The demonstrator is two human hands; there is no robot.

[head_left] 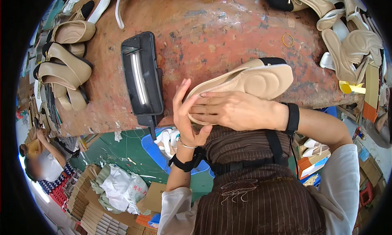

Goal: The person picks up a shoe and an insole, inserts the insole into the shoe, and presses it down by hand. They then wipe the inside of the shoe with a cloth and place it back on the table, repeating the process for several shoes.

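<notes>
A beige shoe (250, 65) with a black toe cap is held at the table's front edge, toe to the right. Along it lies a beige padded insole (265, 82), its cushioned end at the right and its other end under my fingers. My right hand (241, 110) reaches across it from the right, fingers together and pressed on the insole's left part. Around the shoe's left end is my left hand (185, 112), steadying it, with the thumb apart. The fingertips of my right hand are partly hidden behind the left.
A black tray-like device (141, 76) with a bright reflection stands left of the shoe. Beige shoes (67, 67) crowd the table's left edge; insoles (337, 55) pile up at the right. Below are a blue basin (149, 143) and white sacks (122, 188). Another person (47, 165) sits at far left.
</notes>
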